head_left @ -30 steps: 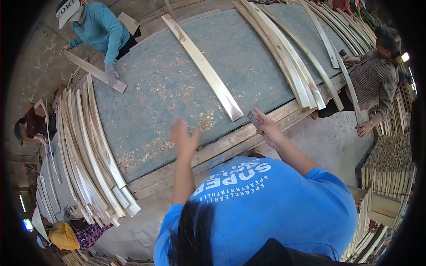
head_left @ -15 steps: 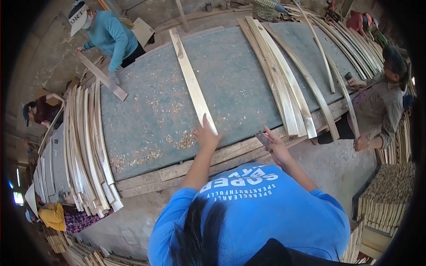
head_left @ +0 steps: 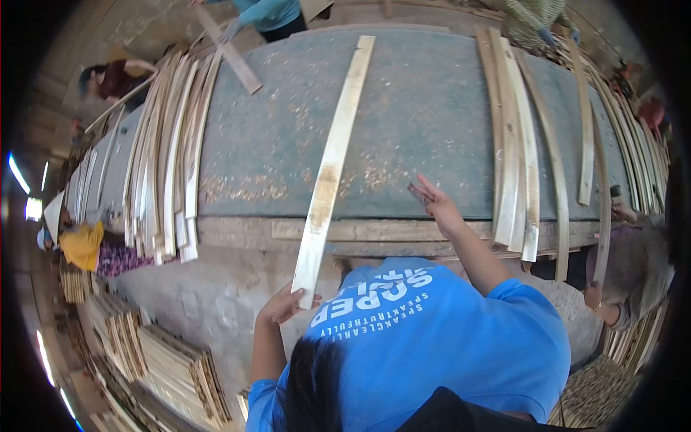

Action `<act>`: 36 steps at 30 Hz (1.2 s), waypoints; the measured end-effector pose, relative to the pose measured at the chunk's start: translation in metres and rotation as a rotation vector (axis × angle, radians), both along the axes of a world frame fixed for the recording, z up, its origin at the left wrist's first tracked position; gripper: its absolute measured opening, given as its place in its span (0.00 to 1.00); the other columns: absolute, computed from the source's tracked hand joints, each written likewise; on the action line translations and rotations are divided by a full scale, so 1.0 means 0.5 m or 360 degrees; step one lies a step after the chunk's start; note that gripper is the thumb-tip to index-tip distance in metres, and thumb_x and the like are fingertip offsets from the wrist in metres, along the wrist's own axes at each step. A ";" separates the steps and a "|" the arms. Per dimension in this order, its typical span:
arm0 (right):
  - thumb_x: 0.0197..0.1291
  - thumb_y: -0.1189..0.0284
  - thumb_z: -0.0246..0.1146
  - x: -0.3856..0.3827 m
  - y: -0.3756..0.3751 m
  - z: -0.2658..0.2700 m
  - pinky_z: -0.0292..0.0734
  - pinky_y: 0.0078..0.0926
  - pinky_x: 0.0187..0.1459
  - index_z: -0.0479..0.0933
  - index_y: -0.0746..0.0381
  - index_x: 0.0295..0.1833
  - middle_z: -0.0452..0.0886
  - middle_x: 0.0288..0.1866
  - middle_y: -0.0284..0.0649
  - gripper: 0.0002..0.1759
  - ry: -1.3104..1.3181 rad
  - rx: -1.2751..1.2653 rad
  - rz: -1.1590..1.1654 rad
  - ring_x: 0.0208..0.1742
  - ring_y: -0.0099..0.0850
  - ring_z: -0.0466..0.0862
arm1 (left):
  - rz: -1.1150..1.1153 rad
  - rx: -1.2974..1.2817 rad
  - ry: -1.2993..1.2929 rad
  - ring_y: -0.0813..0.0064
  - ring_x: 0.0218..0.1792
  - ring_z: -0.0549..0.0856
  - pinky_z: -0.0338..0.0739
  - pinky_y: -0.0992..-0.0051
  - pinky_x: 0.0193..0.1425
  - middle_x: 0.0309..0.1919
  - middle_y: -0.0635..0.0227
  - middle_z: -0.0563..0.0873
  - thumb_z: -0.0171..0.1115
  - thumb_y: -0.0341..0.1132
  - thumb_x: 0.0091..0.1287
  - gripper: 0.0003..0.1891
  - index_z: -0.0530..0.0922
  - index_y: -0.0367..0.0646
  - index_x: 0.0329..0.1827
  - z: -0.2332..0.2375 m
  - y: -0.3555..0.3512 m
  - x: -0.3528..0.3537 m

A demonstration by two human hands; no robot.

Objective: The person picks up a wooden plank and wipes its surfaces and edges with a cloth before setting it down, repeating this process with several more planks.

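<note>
A long pale wooden slat [head_left: 338, 151] with a brown rough patch lies across the table, its near end jutting past the edge towards me. My left hand [head_left: 283, 305] is closed on that near end. Over the table, to the right of the slat, my right hand [head_left: 440, 207] pinches a small flat metal blade [head_left: 417, 192], with some fingers stretched forward. The blade is apart from the slat and partly covered by the fingers.
Wood shavings [head_left: 248, 189] litter the blue-grey table top [head_left: 425, 93]. Slats lie in bunches to the left [head_left: 169, 144] and right [head_left: 512, 144]. Co-workers stand around the table; one sleeve [head_left: 266, 14] is across from me. Stacked slats [head_left: 173, 371] fill the floor at lower left.
The slat has been drawn towards me, and its near end now overhangs the table. My left hand went from lying on it to gripping its end. My right hand moved forward over the table.
</note>
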State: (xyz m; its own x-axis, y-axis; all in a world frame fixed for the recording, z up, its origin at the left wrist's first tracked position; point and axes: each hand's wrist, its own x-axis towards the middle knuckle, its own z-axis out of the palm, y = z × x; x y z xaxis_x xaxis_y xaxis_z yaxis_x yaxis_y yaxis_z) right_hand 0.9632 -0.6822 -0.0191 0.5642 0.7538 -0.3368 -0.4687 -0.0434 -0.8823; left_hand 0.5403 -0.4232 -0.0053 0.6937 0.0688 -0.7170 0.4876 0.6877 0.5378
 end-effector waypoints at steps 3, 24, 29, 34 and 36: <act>0.47 0.95 0.43 -0.004 0.085 -0.011 0.70 0.13 0.48 0.56 0.61 0.85 0.66 0.82 0.48 0.53 -0.0078 -0.0049 0.0086 0.82 0.29 0.66 | -0.0047 0.0208 0.0471 0.58 0.55 0.88 0.82 0.62 0.63 0.55 0.49 0.87 0.65 0.34 0.72 0.31 0.66 0.39 0.77 0.053 -0.047 -0.127; 0.57 0.85 0.56 0.029 0.526 -0.156 0.63 0.48 0.66 0.68 0.44 0.80 0.83 0.67 0.38 0.44 -0.2124 -0.1002 0.0048 0.71 0.36 0.78 | -0.0368 0.1509 0.2005 0.45 0.66 0.76 0.75 0.54 0.70 0.62 0.46 0.79 0.88 0.35 0.35 0.55 0.68 0.38 0.71 -0.013 -0.164 -0.872; 0.55 0.84 0.57 0.038 0.542 -0.184 0.65 0.46 0.63 0.73 0.55 0.74 0.83 0.66 0.40 0.38 -0.2693 -0.1199 0.0068 0.72 0.33 0.77 | -0.0549 0.1642 0.2087 0.47 0.69 0.75 0.70 0.54 0.75 0.67 0.49 0.77 0.88 0.37 0.34 0.58 0.67 0.41 0.75 -0.049 -0.102 -0.909; 0.56 0.83 0.57 0.008 0.538 -0.188 0.64 0.49 0.63 0.74 0.56 0.73 0.84 0.64 0.43 0.36 -0.2939 -0.0883 0.0269 0.71 0.34 0.77 | -0.0711 0.1729 0.2141 0.47 0.67 0.76 0.72 0.49 0.69 0.65 0.53 0.77 0.77 0.33 0.45 0.42 0.72 0.47 0.68 0.002 0.039 -0.841; 0.57 0.81 0.58 0.020 0.550 -0.188 0.63 0.52 0.64 0.74 0.55 0.74 0.83 0.64 0.44 0.36 -0.2873 -0.0868 0.0238 0.71 0.34 0.77 | -0.0665 0.1750 0.2155 0.47 0.66 0.76 0.72 0.48 0.68 0.64 0.56 0.78 0.75 0.33 0.47 0.38 0.73 0.48 0.66 0.012 0.090 -0.815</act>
